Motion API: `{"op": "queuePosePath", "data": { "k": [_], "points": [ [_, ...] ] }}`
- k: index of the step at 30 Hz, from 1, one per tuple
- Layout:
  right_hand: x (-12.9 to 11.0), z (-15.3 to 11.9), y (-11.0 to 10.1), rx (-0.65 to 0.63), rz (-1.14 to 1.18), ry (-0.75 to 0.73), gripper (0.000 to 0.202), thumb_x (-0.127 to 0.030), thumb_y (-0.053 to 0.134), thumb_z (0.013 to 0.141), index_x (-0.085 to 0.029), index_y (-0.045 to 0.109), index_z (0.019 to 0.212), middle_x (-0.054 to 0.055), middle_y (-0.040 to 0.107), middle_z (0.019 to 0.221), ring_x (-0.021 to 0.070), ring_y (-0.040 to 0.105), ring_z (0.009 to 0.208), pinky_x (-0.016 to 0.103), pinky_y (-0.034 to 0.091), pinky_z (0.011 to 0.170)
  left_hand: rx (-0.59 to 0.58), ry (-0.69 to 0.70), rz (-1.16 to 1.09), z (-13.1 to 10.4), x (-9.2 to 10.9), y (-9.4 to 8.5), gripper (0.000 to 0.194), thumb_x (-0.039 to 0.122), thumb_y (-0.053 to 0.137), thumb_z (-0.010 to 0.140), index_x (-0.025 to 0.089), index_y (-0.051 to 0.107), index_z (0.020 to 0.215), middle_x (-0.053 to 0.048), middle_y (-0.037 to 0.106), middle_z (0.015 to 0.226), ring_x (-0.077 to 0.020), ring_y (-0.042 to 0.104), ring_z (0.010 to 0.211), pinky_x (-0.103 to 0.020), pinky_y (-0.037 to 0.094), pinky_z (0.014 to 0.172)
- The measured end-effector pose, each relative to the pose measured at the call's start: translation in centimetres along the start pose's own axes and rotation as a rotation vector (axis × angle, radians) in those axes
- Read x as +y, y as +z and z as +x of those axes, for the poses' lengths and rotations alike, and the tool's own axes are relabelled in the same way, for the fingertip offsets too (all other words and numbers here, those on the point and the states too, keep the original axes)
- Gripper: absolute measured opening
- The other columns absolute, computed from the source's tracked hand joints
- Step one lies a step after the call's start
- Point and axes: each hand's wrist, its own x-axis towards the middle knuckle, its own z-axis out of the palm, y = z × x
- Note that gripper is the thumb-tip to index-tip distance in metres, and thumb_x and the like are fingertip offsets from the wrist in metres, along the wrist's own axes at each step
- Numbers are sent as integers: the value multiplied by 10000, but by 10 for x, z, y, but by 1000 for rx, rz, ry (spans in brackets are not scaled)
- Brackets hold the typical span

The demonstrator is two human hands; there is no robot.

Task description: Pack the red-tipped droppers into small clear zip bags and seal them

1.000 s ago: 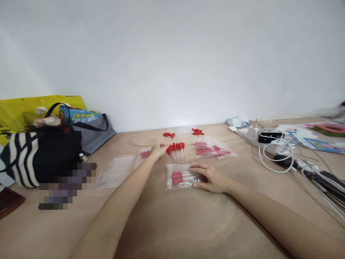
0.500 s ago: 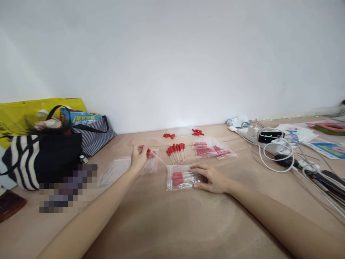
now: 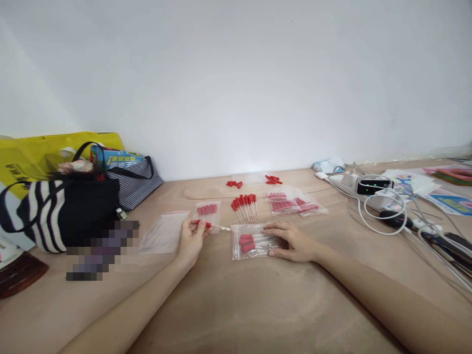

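Observation:
Between the fingers of my left hand [image 3: 192,239] is a red-bulbed dropper [image 3: 204,223], its thin clear tube pointing right toward the open left end of a clear zip bag [image 3: 238,250]. Several red-bulbed droppers lie inside that bag. My right hand [image 3: 293,242] rests on the bag's right part, thumb and fingers apart. Behind the bag, several droppers [image 3: 243,200] lie fanned out, bulbs away from me. A small bag of red bulbs [image 3: 207,210] is just behind my left hand. Flat clear bags [image 3: 165,231] lie to its left.
Filled bags [image 3: 283,202] lie behind my right hand. Loose red bulbs [image 3: 273,180] are near the wall. A black and white bag [image 3: 88,211] stands at the left. On the right are a power strip [image 3: 346,184], tangled white cables [image 3: 368,227] and papers [image 3: 452,204].
My left hand has come down and slightly right with the dropper, whose tube tip is now close to the bag's opening. My right hand stays on the bag. The view has shifted slightly.

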Motion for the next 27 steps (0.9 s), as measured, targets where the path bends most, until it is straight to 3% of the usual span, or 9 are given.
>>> {"op": "queuePosePath", "data": {
  "k": [5,8,11,15,21,27],
  "points": [
    [-9,1,4,-9,32,-20,550,-483,536,741,-202,448,1206,110,491,1184,235,446,1091,406,362,911,-215,-42,211,-10,2,-2,336,362,668,607,152,445,744,2,594,703,-126,615,673,-282,499,701],
    [-14,3,6,-12,44,-41,553,-484,543,736,-216,444,1210,106,496,1181,235,453,1084,407,360,908,-354,26,413,-16,5,-4,311,363,672,587,150,474,698,15,580,634,-109,570,574,-243,474,577],
    [-16,4,7,-11,42,-43,559,-488,547,731,-218,445,1210,107,497,1179,237,454,1081,407,358,905,-471,72,507,-22,6,-5,275,324,679,577,150,492,678,18,571,610,-104,544,558,-229,451,551],
    [-16,4,6,-13,41,-35,557,-488,548,730,-212,452,1204,107,497,1178,235,452,1079,405,359,904,-610,38,529,-28,10,-5,241,285,655,607,148,527,757,-18,605,705,-134,577,671,-263,471,653],
    [-16,4,6,-9,47,-53,549,-478,551,732,-211,452,1201,107,505,1167,234,457,1076,407,362,900,-907,67,618,-21,21,-6,251,286,516,737,190,595,955,-57,604,1046,-188,543,977,-330,395,883],
    [-15,3,5,-19,38,-55,562,-487,538,738,-211,433,1215,106,494,1179,237,449,1083,405,365,900,-918,110,691,-11,21,-9,301,300,525,729,248,609,1014,-26,596,1098,-218,487,1079,-352,320,951]
  ]
}}
